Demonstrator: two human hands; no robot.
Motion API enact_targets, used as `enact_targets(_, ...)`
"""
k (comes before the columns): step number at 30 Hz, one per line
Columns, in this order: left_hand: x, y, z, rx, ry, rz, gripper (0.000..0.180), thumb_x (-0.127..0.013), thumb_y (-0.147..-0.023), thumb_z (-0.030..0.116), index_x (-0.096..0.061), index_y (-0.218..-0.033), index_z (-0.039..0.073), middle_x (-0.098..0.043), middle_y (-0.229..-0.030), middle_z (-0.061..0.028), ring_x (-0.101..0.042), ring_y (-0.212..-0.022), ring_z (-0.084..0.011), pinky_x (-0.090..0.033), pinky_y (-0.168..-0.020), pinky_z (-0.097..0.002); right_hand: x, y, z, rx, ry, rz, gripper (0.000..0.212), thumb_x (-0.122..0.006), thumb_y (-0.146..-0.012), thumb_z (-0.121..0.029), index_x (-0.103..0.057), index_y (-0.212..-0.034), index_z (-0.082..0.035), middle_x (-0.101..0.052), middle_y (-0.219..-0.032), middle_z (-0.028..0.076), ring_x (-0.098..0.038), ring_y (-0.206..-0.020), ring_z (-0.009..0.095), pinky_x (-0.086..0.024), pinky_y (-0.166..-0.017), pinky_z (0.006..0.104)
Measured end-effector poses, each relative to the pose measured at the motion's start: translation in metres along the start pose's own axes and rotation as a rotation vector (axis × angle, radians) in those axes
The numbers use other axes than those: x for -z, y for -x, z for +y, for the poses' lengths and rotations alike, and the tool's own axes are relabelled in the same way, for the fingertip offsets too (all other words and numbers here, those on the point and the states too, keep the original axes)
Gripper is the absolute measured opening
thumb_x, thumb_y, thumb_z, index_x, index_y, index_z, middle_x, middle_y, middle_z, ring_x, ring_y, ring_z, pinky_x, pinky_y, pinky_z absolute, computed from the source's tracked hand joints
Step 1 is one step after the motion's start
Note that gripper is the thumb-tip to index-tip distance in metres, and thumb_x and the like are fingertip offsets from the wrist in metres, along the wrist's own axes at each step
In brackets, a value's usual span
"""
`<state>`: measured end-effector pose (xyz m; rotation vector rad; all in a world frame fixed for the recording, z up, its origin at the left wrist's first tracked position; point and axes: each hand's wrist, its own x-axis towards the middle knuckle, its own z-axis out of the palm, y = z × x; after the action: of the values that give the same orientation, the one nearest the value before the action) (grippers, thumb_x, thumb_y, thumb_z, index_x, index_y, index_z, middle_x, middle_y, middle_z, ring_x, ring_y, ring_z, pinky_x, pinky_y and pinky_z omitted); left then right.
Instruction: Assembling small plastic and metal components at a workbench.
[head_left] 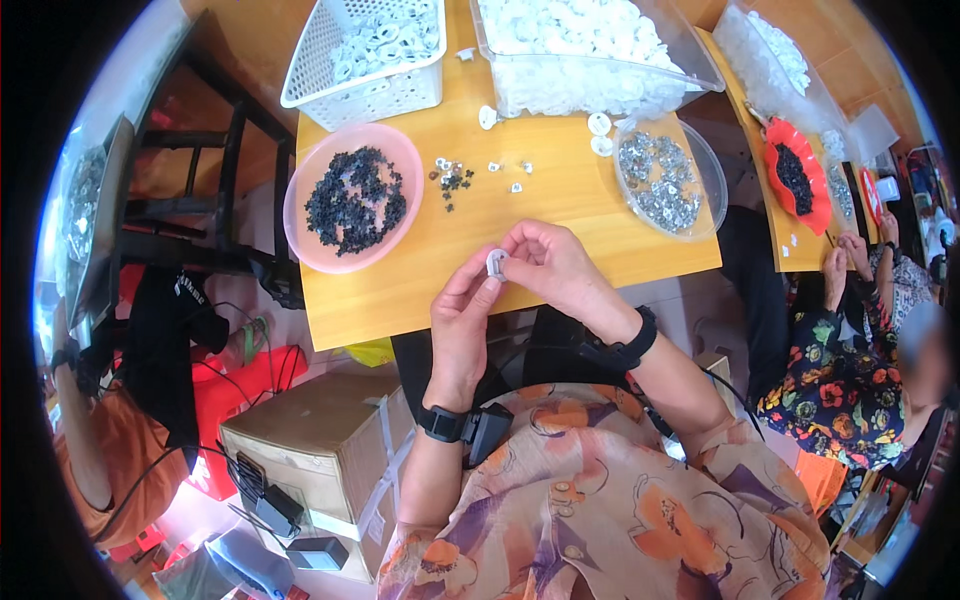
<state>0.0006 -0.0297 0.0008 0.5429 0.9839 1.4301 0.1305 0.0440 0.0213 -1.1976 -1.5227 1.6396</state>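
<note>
Between my hands, just over the near edge of the yellow table (420,307), is a small white plastic part (495,262). My left hand (463,310) pinches it between thumb and fingers. The fingers of my right hand (558,262) press on it from the other side; whether they hold a second, smaller piece is hidden. Beyond my hands lie a small heap of black pieces (455,182) and a few loose white pieces (516,188). A pink bowl (298,225) of black parts stands at the left, a clear round dish (712,200) of shiny metal parts at the right.
At the back stand a white basket (400,100) and a clear bin (540,100) full of white parts. A cardboard box (300,430) sits on the floor at the left. On the right, co-workers sit at another table with a red tray (815,185). Another person is at far left.
</note>
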Motion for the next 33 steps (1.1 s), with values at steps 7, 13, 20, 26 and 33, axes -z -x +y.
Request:
enact_targets(7, 0.006, -0.008, 0.007, 0.038, 0.157, -0.011, 0.041, -0.051, -0.093, 0.011, -0.045, -0.132, 0.003, -0.058, -0.113, -0.0073, -0.056, -0.103, -0.0170, -0.047, -0.090, -0.0309, 0.008, -0.004, -0.018, -0.052, 0.093, -0.060, 0.019, -0.068, -0.081, -0.019, -0.061, -0.088, -0.002, -0.062, -0.069, 0.003, -0.059, -0.063, 0.011, -0.047, -0.059, 0.0266)
enact_targets(13, 0.020, -0.012, 0.010, 0.086, 0.469, -0.054, 0.050, -0.050, -0.094, 0.019, -0.034, -0.139, 0.003, -0.058, -0.108, -0.0098, -0.058, -0.096, -0.0183, -0.048, -0.088, -0.0297, 0.021, -0.060, -0.036, 0.336, 0.847, 0.193, 0.013, -0.062, -0.079, -0.016, -0.067, -0.090, -0.009, -0.065, -0.077, 0.011, -0.065, -0.072, 0.030, -0.048, -0.061, 0.0416)
enact_targets(20, 0.022, -0.011, 0.010, 0.095, 0.407, -0.048, 0.051, -0.050, -0.094, 0.020, -0.034, -0.139, 0.002, -0.058, -0.110, -0.0099, -0.058, -0.097, -0.0180, -0.048, -0.087, -0.0293, 0.004, -0.083, -0.033, 0.406, 1.154, 0.156, 0.023, -0.060, -0.080, -0.011, -0.069, -0.102, -0.013, -0.061, -0.082, 0.014, -0.062, -0.075, 0.032, -0.048, -0.064, 0.0414)
enact_targets(26, 0.022, -0.010, 0.010, 0.097, 0.400, -0.064, 0.051, -0.050, -0.095, 0.021, -0.033, -0.139, 0.002, -0.057, -0.111, -0.0101, -0.058, -0.098, -0.0179, -0.048, -0.087, -0.0289, 0.004, -0.074, -0.022, 0.462, 1.286, 0.154, 0.025, -0.048, -0.083, -0.011, -0.070, -0.094, -0.013, -0.057, -0.083, 0.014, -0.060, -0.063, 0.028, -0.037, -0.064, 0.0416)
enact_targets(33, 0.022, -0.012, 0.010, 0.096, 0.392, -0.082, 0.049, -0.048, -0.096, 0.021, -0.034, -0.138, 0.002, -0.057, -0.111, -0.0108, -0.057, -0.099, -0.0185, -0.047, -0.088, -0.0294, 0.016, -0.038, -0.014, 0.528, 1.230, 0.099, 0.020, -0.051, -0.082, -0.010, -0.069, -0.089, -0.011, -0.057, -0.083, 0.014, -0.059, -0.066, 0.027, -0.035, -0.067, 0.0403)
